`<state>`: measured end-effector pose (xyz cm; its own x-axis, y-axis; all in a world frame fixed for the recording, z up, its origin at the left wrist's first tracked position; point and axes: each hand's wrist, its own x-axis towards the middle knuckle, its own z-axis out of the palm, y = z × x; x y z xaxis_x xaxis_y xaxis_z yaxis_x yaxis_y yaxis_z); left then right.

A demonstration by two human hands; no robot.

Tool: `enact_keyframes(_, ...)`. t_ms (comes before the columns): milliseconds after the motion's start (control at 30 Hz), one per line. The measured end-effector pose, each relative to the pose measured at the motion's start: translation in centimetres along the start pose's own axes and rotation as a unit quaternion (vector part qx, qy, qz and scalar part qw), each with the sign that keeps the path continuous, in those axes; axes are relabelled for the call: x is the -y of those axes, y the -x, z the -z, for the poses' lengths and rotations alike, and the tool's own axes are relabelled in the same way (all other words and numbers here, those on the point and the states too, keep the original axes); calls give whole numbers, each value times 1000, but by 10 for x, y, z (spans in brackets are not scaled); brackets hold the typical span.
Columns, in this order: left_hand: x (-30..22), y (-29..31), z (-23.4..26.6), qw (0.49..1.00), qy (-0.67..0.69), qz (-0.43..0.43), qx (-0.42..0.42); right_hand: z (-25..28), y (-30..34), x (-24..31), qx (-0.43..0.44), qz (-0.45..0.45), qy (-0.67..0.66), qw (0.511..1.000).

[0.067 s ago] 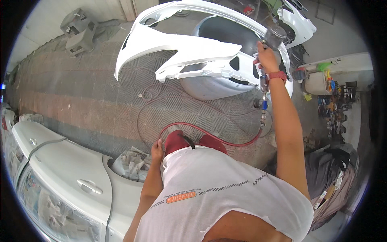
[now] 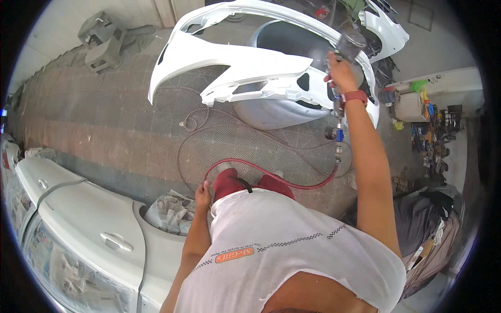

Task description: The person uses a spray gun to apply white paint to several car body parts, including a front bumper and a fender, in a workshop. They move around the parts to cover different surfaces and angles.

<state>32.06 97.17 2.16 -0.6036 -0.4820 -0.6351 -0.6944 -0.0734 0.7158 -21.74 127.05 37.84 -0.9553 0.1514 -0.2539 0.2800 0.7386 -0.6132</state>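
My right hand is closed around the grip of a spray gun with a dark cup on top. The gun is held out over the right end of a white car bumper cover. From the fittings below its handle a red air hose curves across in front of my legs. By my left hip, my left hand is wrapped around the other end of that curve. Beneath the bumper is a large rounded grey drum-like object, partly covered by it.
A white car body with covered windows stands at my left. Loose hose loops over the floor. Stacked grey step stools stand far left, another white car panel far right. Dark cloths pile up on the right, below cluttered shelves.
My right hand and the spray gun have shifted slightly left, and the fittings at the hose end moved with them. My left hand has stayed in place.
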Motion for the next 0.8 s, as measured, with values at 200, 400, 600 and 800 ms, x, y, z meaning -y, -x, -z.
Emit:
enact_keyframes(200,33,-5,18,997,15,51,-53,-87,31,56,151,118,-97,977)
enact_keyframes(400,54,15,36,985,93,127,-71,-143,60,109,273,119,-143,944)
enact_keyframes(600,49,20,24,981,96,129,-111,-127,1,94,184,86,-152,967)
enact_keyframes(800,11,22,0,998,-3,54,-40,-23,-84,23,75,14,-104,992)
